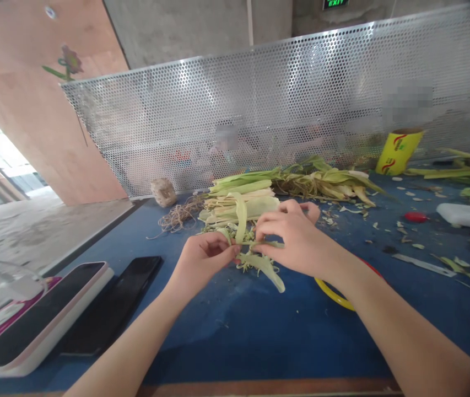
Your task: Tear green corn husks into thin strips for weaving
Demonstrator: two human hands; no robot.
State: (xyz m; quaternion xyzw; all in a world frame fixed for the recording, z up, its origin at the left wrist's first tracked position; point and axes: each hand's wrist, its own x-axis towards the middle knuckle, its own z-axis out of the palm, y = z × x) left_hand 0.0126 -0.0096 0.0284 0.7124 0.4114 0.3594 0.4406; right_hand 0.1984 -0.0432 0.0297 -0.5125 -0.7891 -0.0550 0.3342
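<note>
Over the middle of the blue table, my left hand (204, 259) pinches a pale green corn husk strip (241, 218) between thumb and fingers. One end of the strip curls upward. My right hand (290, 234) is just to the right, its fingers bent and its thumb pressing a thin husk piece that runs toward the left hand. Below the fingers, a loose husk piece (270, 271) hangs or lies with frayed bits around it; which one I cannot tell. Directly behind the hands lies a stack of flattened husks (235, 190), with more leafy husks (321, 184) to its right.
Two phones, one pale-edged (44, 314) and one black (114, 309), lie at left. Tangled twine (183, 214) and a beige lump (163, 192) sit behind. At right are a yellow roll (400, 151), a thin blade (425, 265), a white object (466, 215) and a yellow ring (334, 295).
</note>
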